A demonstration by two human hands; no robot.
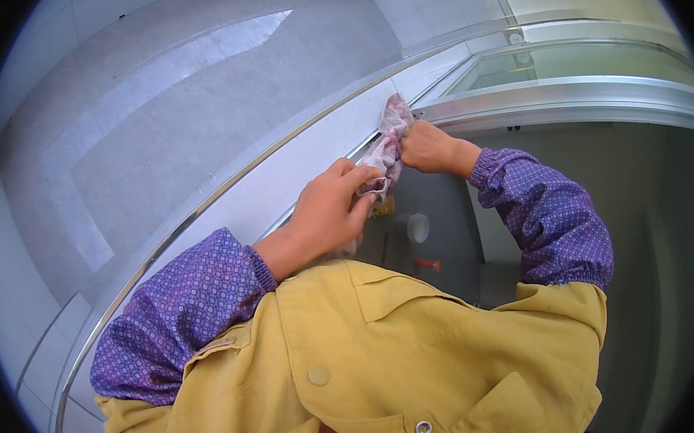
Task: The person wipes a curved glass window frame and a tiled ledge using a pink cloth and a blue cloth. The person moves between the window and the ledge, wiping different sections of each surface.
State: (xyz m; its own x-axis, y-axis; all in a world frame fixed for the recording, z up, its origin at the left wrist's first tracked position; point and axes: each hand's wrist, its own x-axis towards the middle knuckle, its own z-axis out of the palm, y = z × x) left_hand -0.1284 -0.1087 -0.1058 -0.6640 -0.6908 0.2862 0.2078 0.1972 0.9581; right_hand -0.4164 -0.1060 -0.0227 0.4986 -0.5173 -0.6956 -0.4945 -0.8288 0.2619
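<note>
A crumpled pink-and-white cloth [396, 115] is stretched between my two hands over the inner edge of a white tiled ledge [296, 178]. My left hand [328, 206] pinches its near end between thumb and fingers. My right hand [430, 147] is closed in a fist on the cloth's middle, and a loose flap sticks out beyond it. Just past the right fist, the end of an aluminium window frame [556, 96] meets the ledge. Part of the cloth is hidden by my fingers.
A shiny metal rail [224, 187] curves along the ledge's outer side, with a grey floor [213, 117] beyond. Glass [589, 61] sits behind the frame. Lower down lie a round whitish container or lid [418, 228], an orange-handled object [427, 264] and a yellow item [384, 206].
</note>
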